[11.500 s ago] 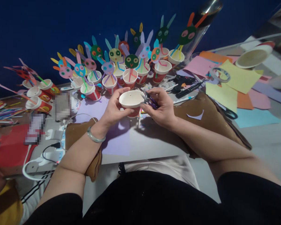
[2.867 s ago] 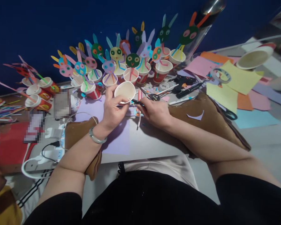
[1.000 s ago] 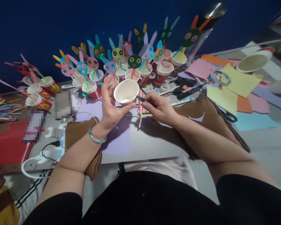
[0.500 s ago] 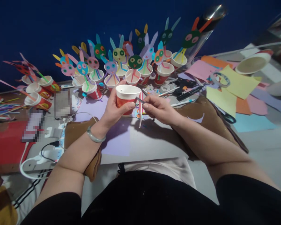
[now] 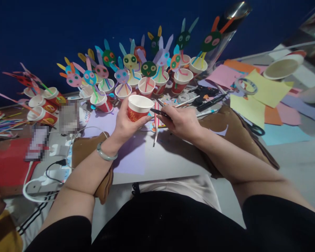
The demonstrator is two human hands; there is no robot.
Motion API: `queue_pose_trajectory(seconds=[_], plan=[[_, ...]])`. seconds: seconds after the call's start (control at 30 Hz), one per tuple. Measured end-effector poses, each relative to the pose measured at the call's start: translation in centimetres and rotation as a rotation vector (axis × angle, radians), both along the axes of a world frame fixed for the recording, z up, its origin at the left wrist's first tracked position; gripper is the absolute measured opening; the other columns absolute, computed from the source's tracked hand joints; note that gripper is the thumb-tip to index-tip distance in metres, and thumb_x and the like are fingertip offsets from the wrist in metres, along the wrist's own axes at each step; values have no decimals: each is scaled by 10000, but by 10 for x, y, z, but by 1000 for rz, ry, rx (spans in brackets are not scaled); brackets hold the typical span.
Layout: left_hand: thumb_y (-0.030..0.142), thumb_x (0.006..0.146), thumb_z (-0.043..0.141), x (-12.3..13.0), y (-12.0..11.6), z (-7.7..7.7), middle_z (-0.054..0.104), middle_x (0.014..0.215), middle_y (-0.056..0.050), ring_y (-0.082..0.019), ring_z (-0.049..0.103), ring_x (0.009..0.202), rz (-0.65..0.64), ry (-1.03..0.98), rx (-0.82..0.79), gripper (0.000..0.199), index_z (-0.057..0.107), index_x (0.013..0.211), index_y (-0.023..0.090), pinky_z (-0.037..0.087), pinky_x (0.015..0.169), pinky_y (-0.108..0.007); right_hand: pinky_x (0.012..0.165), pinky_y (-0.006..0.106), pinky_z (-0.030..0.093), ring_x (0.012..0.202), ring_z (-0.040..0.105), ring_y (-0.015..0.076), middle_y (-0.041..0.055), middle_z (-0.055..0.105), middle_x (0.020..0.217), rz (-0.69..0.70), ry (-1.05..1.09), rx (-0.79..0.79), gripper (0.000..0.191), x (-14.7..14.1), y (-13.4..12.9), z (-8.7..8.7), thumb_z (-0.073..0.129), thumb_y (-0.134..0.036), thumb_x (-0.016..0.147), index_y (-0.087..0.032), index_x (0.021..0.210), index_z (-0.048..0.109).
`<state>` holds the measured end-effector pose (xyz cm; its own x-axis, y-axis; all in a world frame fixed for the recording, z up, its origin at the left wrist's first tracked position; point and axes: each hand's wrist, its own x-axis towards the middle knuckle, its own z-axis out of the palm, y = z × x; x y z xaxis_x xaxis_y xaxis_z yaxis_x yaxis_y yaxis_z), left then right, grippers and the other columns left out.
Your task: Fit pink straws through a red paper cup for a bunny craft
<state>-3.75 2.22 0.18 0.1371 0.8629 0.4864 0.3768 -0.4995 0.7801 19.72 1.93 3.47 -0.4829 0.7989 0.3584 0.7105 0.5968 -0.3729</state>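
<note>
My left hand point(image 5: 124, 120) wraps around a red paper cup point(image 5: 138, 114) with a white inside, its open mouth facing up and tilted a little toward me. My right hand point(image 5: 182, 120) is closed on a slim dark pointed tool point(image 5: 159, 112), whose tip comes up to the cup's right side. I cannot make out its exact kind. Below the hands, a pale straw point(image 5: 155, 134) stands out over the table, close to the fingers of my right hand. Behind the cup are several paper cups point(image 5: 147, 85) bearing rabbit-faced paper figures point(image 5: 148, 69) on coloured straws.
Coloured paper sheets point(image 5: 248, 108) and a tape roll point(image 5: 246, 86) lie at right. Black-handled scissors point(image 5: 256, 130) rest near a brown cushion point(image 5: 233, 140). Left are phones point(image 5: 37, 142), cables and a power strip point(image 5: 65, 171). A purple sheet point(image 5: 131, 159) lies before me. Another person's arm shows lower left.
The cup has shifted slightly left and tilted a little. My right hand has turned, with its back more toward me, and the dark tool has changed angle beside the cup.
</note>
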Motion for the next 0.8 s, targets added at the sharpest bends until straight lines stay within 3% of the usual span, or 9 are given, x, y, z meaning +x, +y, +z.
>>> queue_pose_trajectory(seconds=[0.13,0.27,0.43,0.5,0.57,0.6,0.7,0.8], plan=[[732,779,758,2,-1,1,653,1367,-145,-274,694,1231,-25,-31,0,972,389,1541,255,568,1076,-411,618,283,310,637,437,134,-14,535,707,171,385,-297,314,0,4,2,565,-501,985,-203,887,584],[740,757,771,2,-2,3,625,1412,-152,-289,671,1280,-12,-32,19,1001,385,1550,268,557,1093,-409,535,255,274,566,367,101,-55,440,619,273,634,-626,435,0,7,7,676,-606,913,-210,792,543],[756,752,758,1,-2,4,568,1491,-160,-307,590,1399,-4,6,51,1019,363,1562,279,493,1180,-423,434,224,149,453,209,64,-110,314,547,323,819,-1153,450,0,4,12,718,-603,884,-224,802,488],[755,747,761,1,-2,3,548,1515,-159,-312,552,1442,0,-2,82,1027,356,1567,286,454,1219,-431,424,221,116,449,146,61,-122,262,553,323,813,-1261,436,-1,3,12,681,-602,908,-228,816,476],[748,743,770,0,0,1,537,1525,-157,-319,532,1460,4,-4,113,1035,354,1570,285,431,1236,-443,427,224,135,449,143,67,-121,242,554,329,781,-1204,432,-3,2,10,614,-621,941,-231,826,469],[744,739,777,-1,1,-1,537,1524,-158,-326,527,1463,6,-2,125,1040,357,1569,279,425,1239,-450,437,228,165,453,176,73,-113,263,556,322,749,-1094,433,-4,2,8,587,-629,953,-230,828,471],[733,732,792,-3,5,-6,551,1506,-165,-346,528,1454,3,-6,130,1051,365,1567,256,421,1233,-470,525,255,262,526,349,105,-55,427,608,191,517,-517,404,-6,-1,2,542,-591,983,-211,849,520],[715,743,796,-3,6,-10,566,1488,-166,-342,560,1417,-13,-28,100,1038,367,1569,256,447,1207,-468,595,300,256,605,467,152,19,580,690,-3,122,-8,334,-5,-4,-3,465,-472,1038,-186,932,600]])
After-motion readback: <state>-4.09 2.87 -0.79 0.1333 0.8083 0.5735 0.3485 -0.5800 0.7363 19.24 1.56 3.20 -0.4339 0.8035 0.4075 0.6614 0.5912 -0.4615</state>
